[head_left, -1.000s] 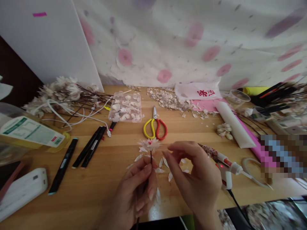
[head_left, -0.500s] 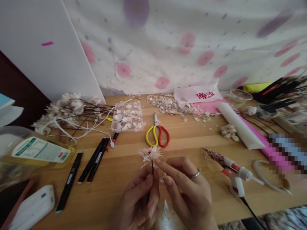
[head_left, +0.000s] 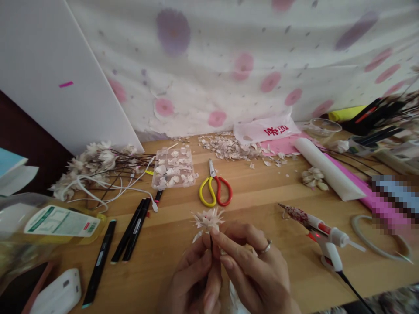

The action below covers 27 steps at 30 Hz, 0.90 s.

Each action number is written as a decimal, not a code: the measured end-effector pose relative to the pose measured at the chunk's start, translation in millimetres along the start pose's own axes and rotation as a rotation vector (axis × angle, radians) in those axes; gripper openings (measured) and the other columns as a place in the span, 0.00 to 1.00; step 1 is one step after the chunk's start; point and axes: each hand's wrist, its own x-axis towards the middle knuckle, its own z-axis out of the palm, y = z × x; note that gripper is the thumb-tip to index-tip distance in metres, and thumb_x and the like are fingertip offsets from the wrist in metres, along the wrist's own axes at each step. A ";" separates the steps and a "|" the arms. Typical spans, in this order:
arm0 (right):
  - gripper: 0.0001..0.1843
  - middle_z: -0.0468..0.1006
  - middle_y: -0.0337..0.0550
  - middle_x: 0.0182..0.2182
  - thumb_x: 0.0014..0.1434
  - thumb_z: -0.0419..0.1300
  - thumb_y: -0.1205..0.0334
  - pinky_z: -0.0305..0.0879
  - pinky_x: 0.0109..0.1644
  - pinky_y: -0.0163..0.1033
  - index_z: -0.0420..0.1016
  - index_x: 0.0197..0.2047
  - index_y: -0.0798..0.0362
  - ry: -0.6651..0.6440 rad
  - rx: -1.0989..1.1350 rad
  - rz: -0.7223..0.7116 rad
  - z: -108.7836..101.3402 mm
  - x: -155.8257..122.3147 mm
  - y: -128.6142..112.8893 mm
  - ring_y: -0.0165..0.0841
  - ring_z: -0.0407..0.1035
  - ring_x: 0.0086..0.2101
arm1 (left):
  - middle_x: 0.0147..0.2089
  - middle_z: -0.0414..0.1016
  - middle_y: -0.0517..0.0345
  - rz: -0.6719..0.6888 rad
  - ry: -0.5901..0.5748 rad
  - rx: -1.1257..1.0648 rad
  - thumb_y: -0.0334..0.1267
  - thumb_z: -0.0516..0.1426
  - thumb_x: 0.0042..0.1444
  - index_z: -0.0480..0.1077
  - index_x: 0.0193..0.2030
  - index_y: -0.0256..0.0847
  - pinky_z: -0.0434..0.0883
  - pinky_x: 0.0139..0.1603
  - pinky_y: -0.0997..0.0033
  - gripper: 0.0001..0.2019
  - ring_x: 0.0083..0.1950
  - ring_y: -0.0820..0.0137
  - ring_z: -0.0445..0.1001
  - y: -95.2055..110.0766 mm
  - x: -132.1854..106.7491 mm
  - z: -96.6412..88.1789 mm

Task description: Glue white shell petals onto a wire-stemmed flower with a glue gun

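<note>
My left hand (head_left: 193, 279) pinches the thin dark stem of a small white petal flower (head_left: 208, 218) and holds it upright above the wooden table (head_left: 262, 205). My right hand (head_left: 253, 270), with a ring on one finger, has its fingertips pressed together right under the flower head, touching the stem and lower petals. Whether it holds a loose petal is hidden. A few loose petals lie on the table beneath the hands.
Yellow-and-red scissors (head_left: 216, 189) lie beyond the flower. A glue gun (head_left: 322, 233) stands at the right. A clear box of petals (head_left: 173, 163), black markers (head_left: 131, 235), finished flowers with a white cable (head_left: 94, 165), a petal scrap pile (head_left: 229, 146) and a white roll (head_left: 327, 168) surround them.
The view tilted up, so everything sits lower in frame. My right hand moved in from the side and closed its fingertips under the flower head. My left hand kept hold of the stem.
</note>
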 end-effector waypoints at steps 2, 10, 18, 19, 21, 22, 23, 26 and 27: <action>0.17 0.75 0.47 0.41 0.70 0.52 0.67 0.70 0.34 0.34 0.72 0.59 0.55 -0.004 0.011 -0.017 -0.6 0.6 1.0 0.30 0.72 0.35 | 0.15 0.68 0.68 -0.012 -0.014 0.008 0.39 0.57 0.65 0.79 0.43 0.43 0.61 0.14 0.87 0.08 0.10 0.82 0.54 -2.0 -1.2 -3.8; 0.18 0.75 0.45 0.41 0.72 0.50 0.61 0.69 0.35 0.34 0.71 0.61 0.52 -0.053 -0.032 0.000 -4.6 -1.3 7.1 0.30 0.71 0.35 | 0.17 0.72 0.67 -0.023 0.022 0.007 0.39 0.57 0.66 0.76 0.44 0.43 0.66 0.19 0.85 0.07 0.12 0.81 0.63 -6.0 -3.3 -15.6; 0.22 0.73 0.44 0.42 0.74 0.47 0.52 0.70 0.39 0.36 0.69 0.63 0.49 -0.106 -0.083 -0.022 -15.1 -9.2 8.8 0.31 0.70 0.37 | 0.14 0.69 0.68 -0.053 -0.013 0.008 0.41 0.58 0.65 0.77 0.47 0.45 0.60 0.13 0.84 0.09 0.09 0.81 0.56 -15.2 7.5 -31.7; 0.22 0.74 0.44 0.42 0.74 0.46 0.52 0.70 0.38 0.36 0.69 0.64 0.49 -0.102 -0.078 -0.025 -15.0 -8.6 8.9 0.32 0.70 0.37 | 0.14 0.68 0.69 -0.054 -0.017 0.007 0.42 0.58 0.64 0.77 0.46 0.45 0.59 0.13 0.84 0.09 0.09 0.81 0.56 -14.6 8.2 -29.7; 0.23 0.74 0.45 0.42 0.74 0.46 0.51 0.70 0.37 0.36 0.69 0.64 0.50 -0.101 -0.068 -0.022 -13.9 -6.1 9.3 0.32 0.71 0.37 | 0.12 0.65 0.69 -0.067 -0.053 0.003 0.43 0.59 0.63 0.79 0.44 0.45 0.58 0.12 0.84 0.09 0.08 0.80 0.54 -12.2 8.7 -22.7; 0.23 0.74 0.46 0.42 0.74 0.45 0.51 0.70 0.37 0.36 0.69 0.63 0.50 -0.104 -0.062 -0.021 -13.1 -4.4 9.4 0.32 0.71 0.37 | 0.11 0.62 0.70 -0.066 -0.065 -0.003 0.44 0.60 0.63 0.79 0.43 0.45 0.59 0.13 0.84 0.09 0.09 0.80 0.53 -10.4 8.5 -18.2; 0.23 0.75 0.46 0.43 0.74 0.45 0.51 0.70 0.36 0.36 0.70 0.62 0.50 -0.107 -0.057 -0.020 -12.3 -2.8 9.5 0.32 0.72 0.37 | 0.10 0.60 0.70 -0.060 -0.068 -0.009 0.43 0.60 0.63 0.80 0.43 0.45 0.60 0.14 0.85 0.09 0.09 0.81 0.51 -8.3 8.0 -13.3; 0.23 0.75 0.46 0.43 0.74 0.43 0.50 0.70 0.35 0.35 0.72 0.60 0.50 -0.117 -0.061 -0.013 -10.8 0.7 9.2 0.31 0.72 0.36 | 0.10 0.52 0.74 -0.026 -0.045 -0.028 0.40 0.59 0.64 0.80 0.43 0.43 0.61 0.16 0.88 0.09 0.10 0.82 0.45 -1.8 5.8 -0.9; 0.24 0.75 0.46 0.42 0.74 0.42 0.50 0.70 0.35 0.35 0.72 0.59 0.50 -0.122 -0.063 -0.011 -10.7 1.2 9.0 0.31 0.72 0.36 | 0.11 0.50 0.75 -0.021 -0.062 -0.032 0.39 0.58 0.65 0.80 0.44 0.42 0.61 0.16 0.89 0.09 0.10 0.82 0.43 0.1 5.4 1.4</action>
